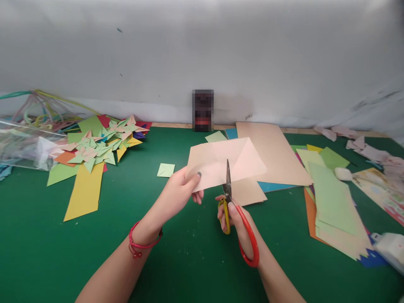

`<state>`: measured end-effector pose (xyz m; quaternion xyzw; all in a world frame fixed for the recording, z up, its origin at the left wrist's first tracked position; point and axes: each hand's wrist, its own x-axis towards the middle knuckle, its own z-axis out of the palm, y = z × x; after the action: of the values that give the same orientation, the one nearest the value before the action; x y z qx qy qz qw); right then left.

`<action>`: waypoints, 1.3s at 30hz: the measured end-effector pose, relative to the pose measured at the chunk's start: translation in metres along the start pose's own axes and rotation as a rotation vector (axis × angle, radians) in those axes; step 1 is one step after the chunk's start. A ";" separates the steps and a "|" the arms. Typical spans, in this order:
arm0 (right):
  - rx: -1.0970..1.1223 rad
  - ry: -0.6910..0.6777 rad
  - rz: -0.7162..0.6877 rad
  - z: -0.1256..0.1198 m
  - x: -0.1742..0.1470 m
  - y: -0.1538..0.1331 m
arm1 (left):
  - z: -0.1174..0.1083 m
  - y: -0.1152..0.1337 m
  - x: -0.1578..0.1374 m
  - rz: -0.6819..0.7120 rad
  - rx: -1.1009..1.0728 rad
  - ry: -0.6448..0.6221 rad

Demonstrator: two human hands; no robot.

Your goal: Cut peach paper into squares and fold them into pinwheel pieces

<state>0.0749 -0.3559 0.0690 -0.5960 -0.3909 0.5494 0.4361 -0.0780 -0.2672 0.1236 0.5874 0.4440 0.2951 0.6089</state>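
Between the thumb and fingers of my left hand (183,185) is a sheet of pale pink paper (217,162), held up above the table. A diagonal crease marks its right part. My right hand (241,223) grips a pair of scissors (227,185) with one red and one yellow handle. The blades point away from me, and the paper's lower edge lies at them. Part of the lower blade is hidden by the paper. Left of the sheet, a small folded light green paper square (166,170) lies flat on the green table (176,261).
Folded paper stars (94,147) lie heaped at the left on coloured sheets, near a clear plastic bag (28,145). Larger pink sheets (274,151) lie behind the scissors. Stacked green strips (334,202) are at the right. A dark box-like object (203,110) stands against the wall.
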 end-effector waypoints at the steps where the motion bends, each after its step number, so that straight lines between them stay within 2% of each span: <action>1: -0.001 -0.001 -0.001 0.000 0.000 -0.001 | 0.000 0.000 0.000 -0.001 0.001 -0.002; 39: -0.004 -0.029 -0.002 -0.002 0.000 0.003 | -0.001 0.000 0.000 -0.001 0.020 -0.026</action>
<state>0.0765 -0.3565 0.0665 -0.5883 -0.3990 0.5567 0.4298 -0.0783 -0.2667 0.1233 0.5971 0.4392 0.2824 0.6089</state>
